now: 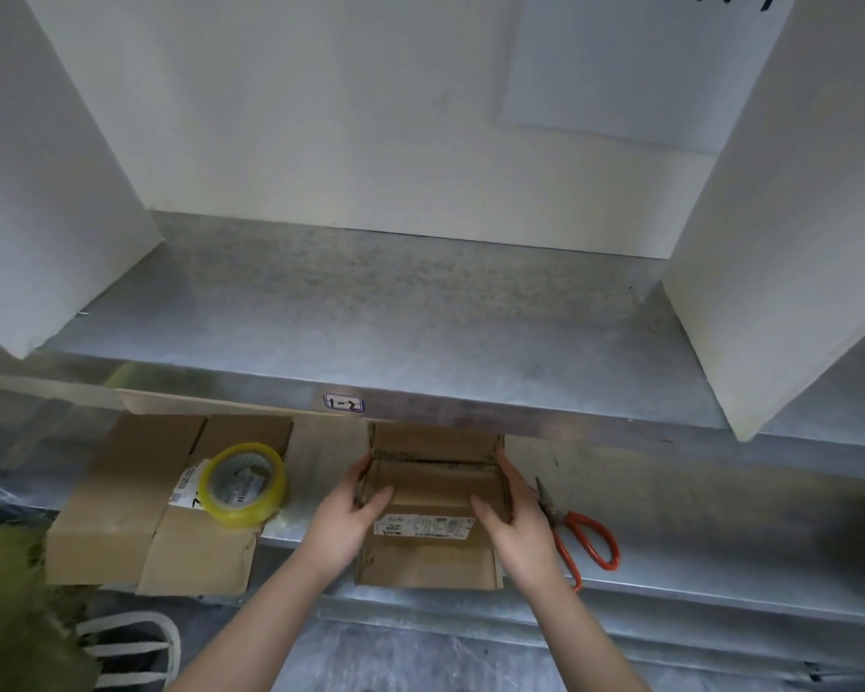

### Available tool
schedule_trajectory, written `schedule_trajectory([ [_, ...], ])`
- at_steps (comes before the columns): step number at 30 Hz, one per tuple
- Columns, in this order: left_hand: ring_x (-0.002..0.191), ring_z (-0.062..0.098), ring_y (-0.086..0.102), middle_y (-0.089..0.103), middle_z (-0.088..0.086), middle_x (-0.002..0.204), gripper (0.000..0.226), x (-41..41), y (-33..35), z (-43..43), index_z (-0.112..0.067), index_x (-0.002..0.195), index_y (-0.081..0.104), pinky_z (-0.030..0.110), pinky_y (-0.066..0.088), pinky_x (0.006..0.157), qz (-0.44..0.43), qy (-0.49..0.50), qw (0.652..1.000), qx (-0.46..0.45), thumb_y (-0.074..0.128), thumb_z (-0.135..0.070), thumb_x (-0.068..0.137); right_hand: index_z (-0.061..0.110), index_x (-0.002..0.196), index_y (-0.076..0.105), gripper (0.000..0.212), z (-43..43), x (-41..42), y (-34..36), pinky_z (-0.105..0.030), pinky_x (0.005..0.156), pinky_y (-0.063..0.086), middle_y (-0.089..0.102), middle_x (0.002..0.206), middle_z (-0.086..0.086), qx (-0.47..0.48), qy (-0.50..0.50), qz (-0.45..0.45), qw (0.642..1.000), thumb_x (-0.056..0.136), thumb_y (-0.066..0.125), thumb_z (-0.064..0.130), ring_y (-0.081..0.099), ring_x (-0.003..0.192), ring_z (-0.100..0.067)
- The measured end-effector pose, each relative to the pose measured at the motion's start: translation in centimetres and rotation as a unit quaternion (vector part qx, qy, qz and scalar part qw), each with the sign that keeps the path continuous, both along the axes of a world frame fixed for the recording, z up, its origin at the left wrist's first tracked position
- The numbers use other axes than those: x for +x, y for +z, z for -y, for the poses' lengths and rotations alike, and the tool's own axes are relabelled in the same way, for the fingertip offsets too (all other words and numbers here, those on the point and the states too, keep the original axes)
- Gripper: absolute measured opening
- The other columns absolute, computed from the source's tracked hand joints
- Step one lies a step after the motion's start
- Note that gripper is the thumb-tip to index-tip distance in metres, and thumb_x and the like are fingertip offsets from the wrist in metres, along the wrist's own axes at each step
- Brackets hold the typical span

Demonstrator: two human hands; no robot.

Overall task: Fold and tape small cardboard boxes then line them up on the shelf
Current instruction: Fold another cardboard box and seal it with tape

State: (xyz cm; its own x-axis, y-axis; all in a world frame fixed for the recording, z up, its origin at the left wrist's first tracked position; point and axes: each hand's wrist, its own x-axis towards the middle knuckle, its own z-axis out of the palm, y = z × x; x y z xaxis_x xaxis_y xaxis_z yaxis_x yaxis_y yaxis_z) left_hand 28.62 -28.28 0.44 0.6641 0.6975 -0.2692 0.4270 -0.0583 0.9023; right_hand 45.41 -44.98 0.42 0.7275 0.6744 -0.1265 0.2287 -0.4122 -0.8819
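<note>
A small cardboard box (430,559) stands on the metal desk (710,521), just below the front edge of the shelf (370,312). Its top is open, with the far flap standing up against the shelf's edge, and a white printed label (423,525) runs across its near side.

Both hands hold the box. The left hand (343,516) grips the left wall, its fingers wrapped round the outside and its thumb hooked over the rim into the opening. The right hand (518,519) grips the right wall in the same way, thumb inside and fingers outside.

To the left of the box, flattened cardboard (131,496) lies on the desk, hanging a little over the front edge. A roll of clear yellowish tape (243,484) rests on top of it. To the right, just beside the right hand, lie scissors (578,536) with orange handles, blades pointing away from the person.

The shelf above is bare grey metal, with a small handwritten tag (343,403) stuck to its front lip. A white panel (46,192) stands at its left end and another white panel (795,242) at its right. A pale sheet (620,67) hangs on the wall behind.
</note>
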Motion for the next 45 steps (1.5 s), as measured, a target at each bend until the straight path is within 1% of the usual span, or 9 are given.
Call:
schedule_trajectory([
  [4,0.131,0.018,0.040,0.041,-0.002,0.140,0.065,0.2,0.0,-0.7,-0.022,0.140,0.037,0.035,0.034,0.110,-0.012,0.003,0.997,0.074,0.069,-0.039,0.086,0.029,0.148,0.034,0.062,-0.3,0.5,0.4,-0.025,0.109,0.033,0.041,0.148,0.010,0.020,0.001,-0.052,0.998,0.093,0.063,0.023,0.038,0.136,-0.010],
  [9,0.131,0.007,0.026,0.019,-0.018,0.144,0.099,0.3,2.0,-3.7,-0.039,0.145,0.017,0.028,0.028,0.111,-0.039,-0.121,0.990,0.057,0.080,-0.050,0.070,0.029,0.146,0.037,0.061,-0.5,2.1,1.3,-0.029,0.113,0.032,0.041,0.149,0.006,0.016,0.048,-0.083,0.995,0.093,0.061,0.011,0.037,0.138,-0.013],
  [16,0.147,0.013,0.009,0.003,-0.018,0.159,0.049,0.0,2.5,-3.9,-0.059,0.130,0.044,0.035,0.015,0.118,-0.102,-0.233,0.959,0.123,0.062,-0.057,0.084,0.045,0.135,0.051,0.046,-1.3,3.1,1.2,-0.037,0.118,0.027,0.018,0.159,0.002,-0.033,0.118,-0.073,0.990,0.100,0.047,0.015,0.026,0.144,-0.020],
  [22,0.147,0.022,0.003,-0.009,-0.009,0.161,0.050,-0.5,1.7,-1.1,-0.056,0.145,0.017,0.040,0.013,0.119,-0.190,-0.205,0.921,0.272,0.022,-0.061,0.096,0.039,0.132,0.058,0.035,-0.6,1.3,0.9,-0.041,0.110,0.032,0.027,0.157,-0.005,-0.095,0.034,0.241,0.965,0.099,0.052,0.028,0.026,0.142,-0.032],
  [25,0.144,0.027,0.010,0.003,0.000,0.160,0.050,-0.6,1.8,0.3,-0.053,0.147,0.016,0.041,0.019,0.118,-0.215,-0.187,0.911,0.298,0.021,-0.058,0.098,0.049,0.131,0.055,0.039,0.1,-1.2,0.8,-0.049,0.108,0.040,0.022,0.158,0.001,-0.099,0.026,0.236,0.966,0.092,0.055,0.053,0.016,0.144,-0.031],
  [30,0.126,0.022,0.032,0.035,0.002,0.127,0.037,-1.4,1.8,1.5,-0.052,0.133,0.049,0.034,0.031,0.110,-0.140,-0.111,0.948,0.262,0.045,-0.051,0.096,0.059,0.140,0.033,0.049,-0.2,-3.3,0.5,-0.046,0.113,0.031,0.007,0.162,0.005,-0.139,0.084,0.184,0.969,0.093,0.046,0.061,0.011,0.147,-0.032],
  [35,0.128,0.017,0.037,0.025,-0.006,0.137,0.041,-1.2,2.0,2.3,-0.050,0.129,0.047,0.029,0.035,0.107,-0.082,-0.106,0.967,0.218,0.060,-0.048,0.090,0.050,0.138,0.043,0.041,-0.2,-4.0,1.1,-0.029,0.103,0.041,0.022,0.157,-0.004,-0.083,0.079,0.141,0.983,0.098,0.049,0.041,0.050,0.129,-0.023],
  [40,0.135,0.013,0.015,0.009,-0.018,0.152,0.044,-1.2,0.6,4.7,-0.057,0.138,0.037,0.034,0.023,0.114,-0.100,-0.173,0.943,0.266,0.040,-0.061,0.094,0.046,0.130,0.054,0.036,-0.1,-3.8,0.9,-0.016,0.110,0.023,0.009,0.162,0.005,-0.062,0.142,0.081,0.985,0.094,0.058,0.043,0.028,0.144,-0.014],
  [45,0.141,0.009,0.008,0.001,-0.025,0.153,0.055,-1.4,0.2,4.0,-0.058,0.138,0.032,0.035,0.015,0.118,-0.061,-0.198,0.953,0.221,0.058,-0.051,0.090,0.043,0.133,0.053,0.043,0.1,-2.4,1.5,-0.015,0.109,0.016,0.014,0.160,0.006,-0.041,0.127,0.087,0.987,0.091,0.064,0.037,0.017,0.148,-0.013],
])
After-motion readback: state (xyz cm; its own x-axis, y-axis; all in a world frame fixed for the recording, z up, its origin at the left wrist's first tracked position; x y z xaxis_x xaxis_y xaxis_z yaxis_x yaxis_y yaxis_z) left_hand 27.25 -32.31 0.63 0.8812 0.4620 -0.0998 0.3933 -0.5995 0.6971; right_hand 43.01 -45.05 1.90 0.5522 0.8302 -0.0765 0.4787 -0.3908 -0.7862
